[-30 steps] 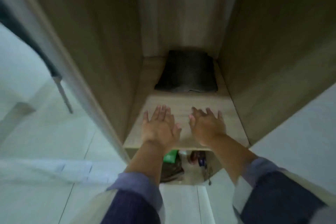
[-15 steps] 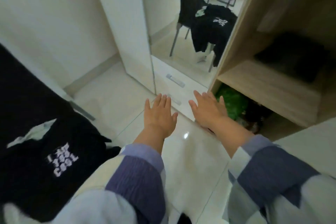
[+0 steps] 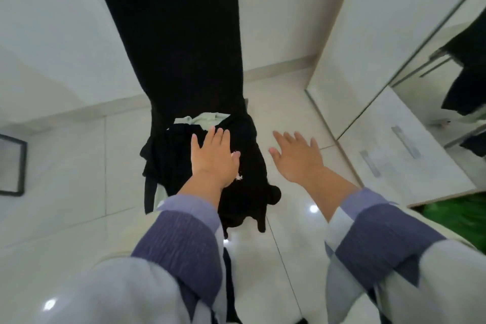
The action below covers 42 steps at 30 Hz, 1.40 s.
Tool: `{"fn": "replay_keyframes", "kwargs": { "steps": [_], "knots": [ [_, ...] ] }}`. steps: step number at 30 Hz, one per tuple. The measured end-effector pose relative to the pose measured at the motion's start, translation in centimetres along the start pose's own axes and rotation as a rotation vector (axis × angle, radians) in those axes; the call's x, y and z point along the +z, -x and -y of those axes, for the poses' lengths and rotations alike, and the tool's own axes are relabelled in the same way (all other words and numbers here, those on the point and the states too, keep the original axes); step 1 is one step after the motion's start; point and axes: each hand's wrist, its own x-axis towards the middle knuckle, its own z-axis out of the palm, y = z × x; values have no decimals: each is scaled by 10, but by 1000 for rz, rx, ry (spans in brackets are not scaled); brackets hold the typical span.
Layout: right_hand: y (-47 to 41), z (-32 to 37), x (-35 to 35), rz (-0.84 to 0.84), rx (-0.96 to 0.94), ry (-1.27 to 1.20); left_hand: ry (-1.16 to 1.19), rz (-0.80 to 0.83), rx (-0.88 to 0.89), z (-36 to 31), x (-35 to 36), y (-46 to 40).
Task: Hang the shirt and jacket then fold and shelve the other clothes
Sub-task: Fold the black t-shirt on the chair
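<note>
A heap of black clothes (image 3: 247, 181) lies on a black high-backed chair (image 3: 178, 34) in the middle of the view, with a pale green garment (image 3: 202, 118) showing under it near the chair back. My left hand (image 3: 214, 159) is spread flat over the black heap, fingers apart, holding nothing; part of a white print shows beside its thumb. My right hand (image 3: 297, 158) hovers open over the floor just right of the chair, empty.
White glossy floor tiles (image 3: 65, 166) surround the chair. A white wardrobe door and drawer front (image 3: 410, 155) stand at the right, with a mirror (image 3: 462, 66) reflecting the chair and clothes. Something green (image 3: 457, 216) lies low at the right edge. A dark frame (image 3: 13, 166) sits at far left.
My view has swung left from the wooden wardrobe shelf to the chair. Both hands left the shelf; the left one now sits over the black clothes.
</note>
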Motion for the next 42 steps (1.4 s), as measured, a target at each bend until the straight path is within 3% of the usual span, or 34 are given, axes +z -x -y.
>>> {"fn": "replay_keyframes", "kwargs": {
  "steps": [8,14,20,26,31,36,42],
  "knots": [
    [-144,96,23,62,-184,111,22,41,-118,111,26,-110],
    [-244,133,83,116,-262,197,119,-6,-12,158,99,-175],
    [-300,150,123,68,-357,243,-13,14,-11,186,145,-234],
    [-318,154,135,-68,-452,350,-156,-141,45,190,156,-252],
    [-302,147,123,-141,-422,345,198,-227,13,193,139,-219],
    [-261,141,78,-113,-250,401,201,-251,-16,198,100,-182],
    [-192,138,1,-67,-238,287,178,-311,-46,186,24,-126]
  ]
}}
